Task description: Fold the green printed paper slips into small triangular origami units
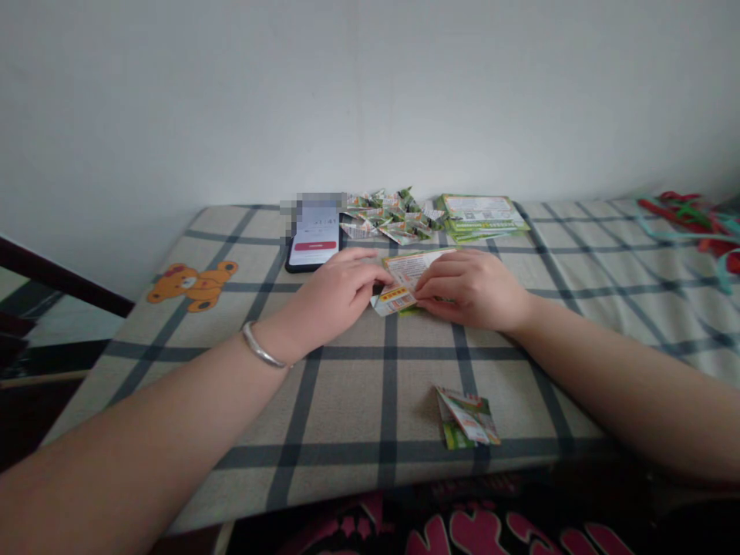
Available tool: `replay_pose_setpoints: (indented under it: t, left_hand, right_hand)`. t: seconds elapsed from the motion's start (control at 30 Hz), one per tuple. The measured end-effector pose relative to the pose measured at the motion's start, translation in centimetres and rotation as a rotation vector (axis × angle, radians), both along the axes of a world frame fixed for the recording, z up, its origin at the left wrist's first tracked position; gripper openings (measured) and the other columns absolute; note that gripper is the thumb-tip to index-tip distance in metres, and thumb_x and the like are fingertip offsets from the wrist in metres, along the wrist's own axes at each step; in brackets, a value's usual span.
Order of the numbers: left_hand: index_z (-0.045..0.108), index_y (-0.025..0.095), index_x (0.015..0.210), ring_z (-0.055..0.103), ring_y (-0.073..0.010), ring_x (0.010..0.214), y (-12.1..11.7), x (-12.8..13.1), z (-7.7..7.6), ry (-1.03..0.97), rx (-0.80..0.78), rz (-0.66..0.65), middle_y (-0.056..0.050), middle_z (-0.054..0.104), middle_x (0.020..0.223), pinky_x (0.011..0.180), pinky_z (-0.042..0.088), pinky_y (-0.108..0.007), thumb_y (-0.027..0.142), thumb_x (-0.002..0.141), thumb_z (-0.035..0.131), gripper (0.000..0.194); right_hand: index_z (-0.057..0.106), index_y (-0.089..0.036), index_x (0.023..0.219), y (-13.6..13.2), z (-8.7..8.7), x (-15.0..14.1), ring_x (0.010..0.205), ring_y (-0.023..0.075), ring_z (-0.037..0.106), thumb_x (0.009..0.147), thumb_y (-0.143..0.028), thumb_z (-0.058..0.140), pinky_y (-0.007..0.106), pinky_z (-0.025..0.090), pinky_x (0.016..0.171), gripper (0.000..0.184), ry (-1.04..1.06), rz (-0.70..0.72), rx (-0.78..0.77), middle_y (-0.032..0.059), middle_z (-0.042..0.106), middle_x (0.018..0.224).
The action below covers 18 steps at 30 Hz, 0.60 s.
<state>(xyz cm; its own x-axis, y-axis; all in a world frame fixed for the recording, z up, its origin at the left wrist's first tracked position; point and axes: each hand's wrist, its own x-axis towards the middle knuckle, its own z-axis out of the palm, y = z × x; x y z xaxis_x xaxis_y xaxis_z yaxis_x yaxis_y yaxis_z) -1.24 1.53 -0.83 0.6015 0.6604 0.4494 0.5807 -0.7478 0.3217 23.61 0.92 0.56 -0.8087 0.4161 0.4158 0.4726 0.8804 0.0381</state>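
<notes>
A printed paper leaflet [408,269], white, green and yellow, lies on the cloth between my hands with its near left corner folded over. My left hand [341,289] has its fingers closed at the leaflet's left edge; part of the grip is hidden. On the other side, my right hand [477,289] pinches the right edge, fingers bent and close together. A folded piece of the same kind of paper [468,418] sits nearer to me, apart from both hands. Behind the leaflet is a heap of folded paper pieces [393,216].
A phone [315,246] with a lit screen lies beyond my left hand. To the right of the heap is a stack of flat leaflets [482,214]. A bear cutout [193,285] lies at left, coloured strips [687,223] at far right. The checked tablecloth [347,401] meets a wall behind.
</notes>
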Motion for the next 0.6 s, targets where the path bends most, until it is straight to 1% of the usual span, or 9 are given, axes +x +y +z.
replay_pose_setpoints:
  t: [0.1,0.17,0.27,0.33,0.4,0.5,0.6]
  left_hand:
    - [0.068,0.016,0.106,0.046,-0.0228,0.135,-0.06,-0.18,0.20,-0.034,-0.091,-0.018,-0.010,0.060,0.129,0.113,0.040,-0.045,0.015,0.095,0.036,0.034]
    - [0.067,0.015,0.108,0.040,-0.0255,0.139,-0.08,-0.25,0.24,-0.007,-0.123,-0.057,-0.010,0.061,0.129,0.115,0.037,-0.047,0.020,0.096,0.037,0.033]
    - [0.066,0.015,0.107,0.035,-0.0292,0.141,-0.24,-0.17,0.24,0.084,-0.081,-0.114,-0.009,0.066,0.120,0.115,0.035,-0.050,0.030,0.097,0.044,0.028]
    - [0.065,0.015,0.109,0.034,-0.0302,0.141,-0.47,-0.06,0.30,0.135,-0.016,-0.127,-0.010,0.066,0.120,0.115,0.034,-0.050,0.034,0.096,0.049,0.029]
    - [0.064,0.014,0.109,0.036,-0.0307,0.137,-0.73,0.07,0.41,0.169,0.043,-0.123,-0.011,0.065,0.120,0.113,0.036,-0.049,0.036,0.093,0.054,0.029]
    - [0.065,0.014,0.105,0.048,-0.0295,0.122,-0.98,0.23,0.56,0.213,0.098,-0.097,-0.011,0.064,0.112,0.106,0.042,-0.047,0.038,0.088,0.062,0.030]
    - [0.065,0.014,0.103,0.051,-0.0270,0.112,-0.99,0.36,0.61,0.241,0.119,-0.083,-0.010,0.063,0.107,0.100,0.045,-0.044,0.036,0.087,0.063,0.027]
  right_hand:
    - [0.073,-0.017,0.086,-0.31,0.07,-0.12,0.079,0.0180,0.065,0.093,-0.028,0.053,0.031,0.046,0.071,0.023,-0.012,-0.056,0.024,0.0061,0.073,0.085]
    - [0.073,-0.017,0.084,-0.54,0.16,-0.26,0.080,0.0185,0.065,0.092,-0.028,0.053,0.031,0.045,0.070,0.024,-0.029,-0.085,0.040,0.0062,0.073,0.085]
    - [0.072,-0.017,0.080,-0.78,0.26,-0.51,0.078,0.0184,0.064,0.092,-0.028,0.053,0.030,0.043,0.068,0.025,-0.059,-0.105,0.038,0.0064,0.072,0.081]
    - [0.071,-0.017,0.079,-0.85,0.28,-0.64,0.076,0.0184,0.063,0.093,-0.029,0.052,0.031,0.042,0.067,0.027,-0.066,-0.112,0.034,0.0065,0.071,0.080]
    - [0.071,-0.017,0.078,-0.87,0.28,-0.71,0.076,0.0183,0.063,0.093,-0.029,0.051,0.031,0.042,0.068,0.027,-0.072,-0.115,0.027,0.0067,0.071,0.080]
    - [0.070,-0.016,0.080,-0.91,0.31,-0.74,0.077,0.0184,0.063,0.092,-0.029,0.052,0.031,0.042,0.069,0.026,-0.097,-0.114,-0.015,0.0073,0.071,0.082]
    - [0.070,-0.016,0.081,-0.99,0.39,-0.75,0.078,0.0186,0.062,0.093,-0.029,0.052,0.031,0.042,0.070,0.025,-0.109,-0.125,-0.051,0.0073,0.070,0.082]
